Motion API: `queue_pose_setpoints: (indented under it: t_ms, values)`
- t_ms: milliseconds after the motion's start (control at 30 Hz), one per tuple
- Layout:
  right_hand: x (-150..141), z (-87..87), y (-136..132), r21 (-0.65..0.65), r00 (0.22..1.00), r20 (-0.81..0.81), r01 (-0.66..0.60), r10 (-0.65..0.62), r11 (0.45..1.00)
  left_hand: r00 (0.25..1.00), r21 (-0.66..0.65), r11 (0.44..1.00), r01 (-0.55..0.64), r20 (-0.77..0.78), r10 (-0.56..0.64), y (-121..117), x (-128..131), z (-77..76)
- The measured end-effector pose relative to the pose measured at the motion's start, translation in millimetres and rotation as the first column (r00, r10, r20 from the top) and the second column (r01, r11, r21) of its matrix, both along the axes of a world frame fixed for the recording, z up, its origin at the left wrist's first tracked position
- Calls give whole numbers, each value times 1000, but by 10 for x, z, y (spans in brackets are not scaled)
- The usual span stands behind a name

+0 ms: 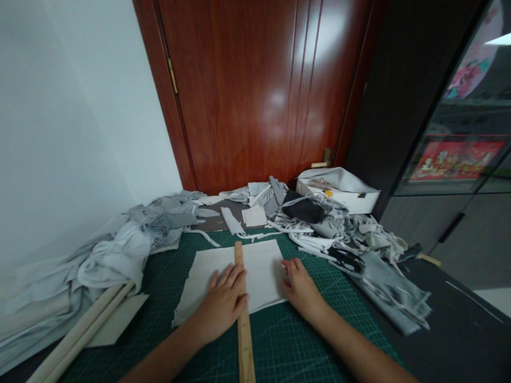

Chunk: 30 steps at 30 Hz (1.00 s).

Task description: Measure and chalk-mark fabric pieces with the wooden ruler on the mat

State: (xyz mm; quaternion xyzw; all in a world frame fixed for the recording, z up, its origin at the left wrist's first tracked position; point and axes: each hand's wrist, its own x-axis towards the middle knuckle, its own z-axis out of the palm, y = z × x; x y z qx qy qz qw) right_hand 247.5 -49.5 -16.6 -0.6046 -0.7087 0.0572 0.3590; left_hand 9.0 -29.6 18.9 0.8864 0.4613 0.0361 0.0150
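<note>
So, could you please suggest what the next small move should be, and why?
Probably have the right hand smooth the right edge of the white cloth: its fingertips are there, while the left hand rests across the wooden ruler.

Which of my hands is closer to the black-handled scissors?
Right. Your right hand is at the white cloth's right edge, just left of the scissors; your left is farther, on the ruler.

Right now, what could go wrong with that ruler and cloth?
The wooden ruler might pivot, since only the left hand presses on it. The white cloth could shift or wrinkle if the right hand, at its right edge, tugs. The black-handled scissors may snag on the fabric strips around them.
</note>
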Motion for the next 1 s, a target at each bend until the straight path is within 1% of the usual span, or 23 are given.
queue_pose_setpoints:
  t_ms: [100,167,233,433,500,567,667,833,900,1000]
  values:
    - [51,0,42,-6,997,30,65,-65,998,999,11,999,-47,-1,47,2,-210,-25]
    - [74,7,70,1,991,56,125,-125,992,999,26,999,-48,4,48,-9,-271,-38]
    - [71,19,87,9,985,72,156,-156,988,999,30,998,-53,-2,53,-25,-275,-45]
    - [-4,14,101,52,997,40,67,-70,996,998,6,998,-68,-5,68,-41,-219,-37]
    - [5,-6,118,59,997,31,73,-74,996,997,-3,997,-73,-11,73,-43,-201,-27]
    - [59,-29,144,69,994,38,103,-106,992,997,-21,997,-77,-22,77,-53,-144,-13]
    - [238,-55,182,79,981,80,173,-179,982,998,-51,997,-64,-20,63,-85,50,5]
    - [637,-45,203,-24,929,197,325,-314,946,1000,-63,998,12,23,-10,-125,459,-9]
    - [727,-29,207,-50,909,238,363,-342,930,999,-57,998,30,35,-28,-120,523,-15]
    - [756,-16,215,-71,889,287,393,-358,917,999,-60,998,22,36,-20,-100,454,-7]
